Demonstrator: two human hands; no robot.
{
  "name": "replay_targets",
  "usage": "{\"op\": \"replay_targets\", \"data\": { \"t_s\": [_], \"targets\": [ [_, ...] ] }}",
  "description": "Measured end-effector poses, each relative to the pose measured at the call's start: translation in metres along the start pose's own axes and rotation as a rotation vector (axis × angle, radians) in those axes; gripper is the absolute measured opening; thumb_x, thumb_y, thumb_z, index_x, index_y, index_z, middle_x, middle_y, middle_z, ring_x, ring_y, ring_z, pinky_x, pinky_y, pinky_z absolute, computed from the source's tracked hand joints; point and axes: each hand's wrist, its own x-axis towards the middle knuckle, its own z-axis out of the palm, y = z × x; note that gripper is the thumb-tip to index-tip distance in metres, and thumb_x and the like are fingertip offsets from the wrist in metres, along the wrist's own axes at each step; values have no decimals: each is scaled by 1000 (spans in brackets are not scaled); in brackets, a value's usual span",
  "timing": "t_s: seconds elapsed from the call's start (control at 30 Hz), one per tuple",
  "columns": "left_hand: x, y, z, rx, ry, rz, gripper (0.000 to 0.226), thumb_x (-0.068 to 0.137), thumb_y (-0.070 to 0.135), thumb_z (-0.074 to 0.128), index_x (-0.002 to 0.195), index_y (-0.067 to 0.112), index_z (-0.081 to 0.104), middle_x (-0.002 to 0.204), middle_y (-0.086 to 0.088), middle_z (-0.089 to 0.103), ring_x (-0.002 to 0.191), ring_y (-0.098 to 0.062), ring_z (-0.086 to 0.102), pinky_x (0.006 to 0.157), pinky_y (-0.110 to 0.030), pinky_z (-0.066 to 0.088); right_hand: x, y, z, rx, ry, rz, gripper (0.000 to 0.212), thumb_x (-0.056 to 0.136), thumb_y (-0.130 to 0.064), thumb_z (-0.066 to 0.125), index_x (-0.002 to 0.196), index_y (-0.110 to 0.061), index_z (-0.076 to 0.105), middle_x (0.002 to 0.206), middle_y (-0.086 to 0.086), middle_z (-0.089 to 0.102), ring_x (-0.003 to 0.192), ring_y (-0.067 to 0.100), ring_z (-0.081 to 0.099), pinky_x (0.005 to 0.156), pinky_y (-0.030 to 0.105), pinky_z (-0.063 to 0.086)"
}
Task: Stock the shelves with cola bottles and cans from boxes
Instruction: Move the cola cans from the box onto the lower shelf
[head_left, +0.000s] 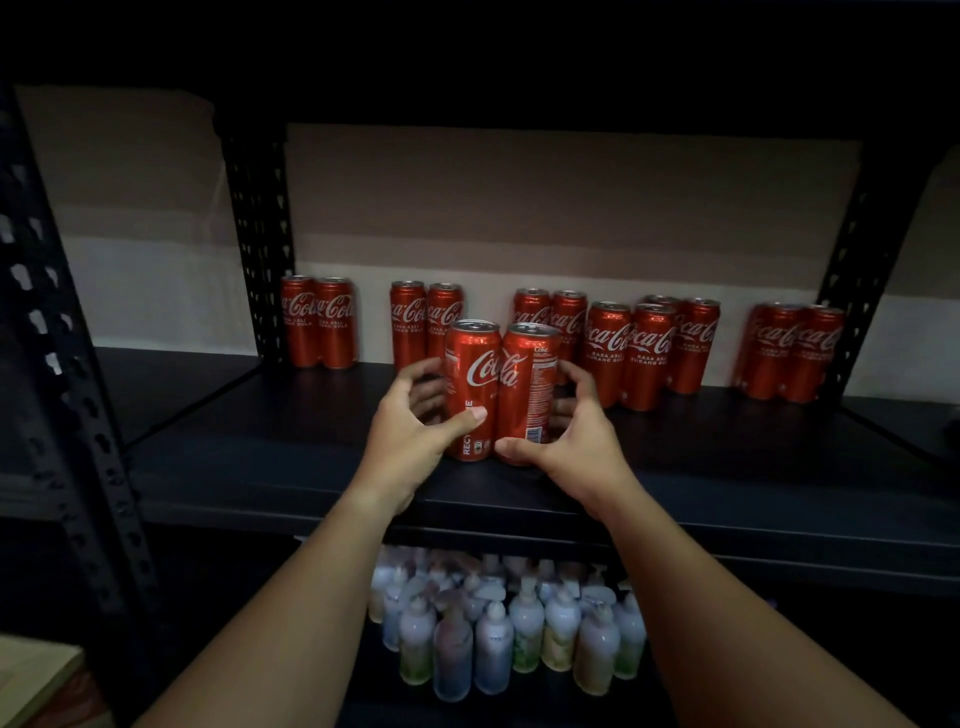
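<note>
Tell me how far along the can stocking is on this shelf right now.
Done: several pairs of cola cans already stand along the back of the dark shelf. In hand: the left hand and right hand each grip one of two front cans, standing side by side near the shelf's front. Left: gaps remain in the back row, and no bottles or boxes are identifiable here.

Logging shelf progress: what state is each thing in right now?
Left hand: grips the left front can, upright on the shelf.
Right hand: grips the right front can, upright, touching its neighbour.
Back-row cans: upright, mostly in pairs along the wall.
Pump bottles: upright, crowded on the lower shelf.
</note>
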Motion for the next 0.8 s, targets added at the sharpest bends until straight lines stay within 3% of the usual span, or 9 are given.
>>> {"op": "replay_targets", "data": {
  "t_s": [0.13, 0.23, 0.47, 0.53, 0.67, 0.8],
  "targets": [
    [0, -2, 5, 114, 44, 38, 77, 64, 32, 98, 131, 29, 58, 121, 5, 68, 112, -8, 64, 98, -36, 57, -2, -2, 0, -74, 44, -16, 116, 53, -38, 100, 147, -31, 33, 109, -7, 58, 95, 5, 60, 86, 22, 51],
    [2, -4, 5, 134, 44, 31, 75, 64, 33, 98, 128, 27, 59, 116, 4, 69, 108, -8, 66, 97, -37, 58, -3, -3, 1, -101, 34, -19, 115, 56, -33, 100, 148, -28, 32, 99, -10, 58, 86, 4, 61, 81, 21, 52],
    [4, -6, 2, 51, -5, 4, 72, 70, 24, 95, 132, 26, 57, 120, 0, 72, 112, -10, 69, 104, -42, 55, -1, -3, 1, -47, 13, -10, 109, 65, -17, 95, 151, -30, 29, 102, -13, 60, 90, -2, 63, 87, 20, 55],
    [4, -7, 2, 60, -24, 5, 76, 67, 31, 96, 132, 31, 56, 124, 2, 70, 116, -9, 67, 105, -42, 54, -1, -3, 2, -46, 8, -18, 111, 64, -21, 97, 151, -31, 28, 106, -14, 60, 94, -4, 62, 87, 16, 53],
    [3, -7, 5, 155, 15, 37, 77, 66, 36, 97, 132, 33, 56, 122, 9, 68, 113, -4, 66, 99, -37, 57, 0, 0, 3, -97, 38, -34, 116, 58, -38, 98, 150, -30, 29, 113, -6, 63, 98, 3, 64, 89, 26, 56],
    [5, -7, 5, 138, 13, 10, 78, 64, 33, 98, 131, 28, 58, 117, 5, 69, 106, -4, 68, 94, -33, 59, -2, -2, 1, -99, 37, -41, 110, 62, -30, 97, 149, -28, 30, 103, -9, 63, 89, 1, 65, 78, 15, 53]
  ]
}}
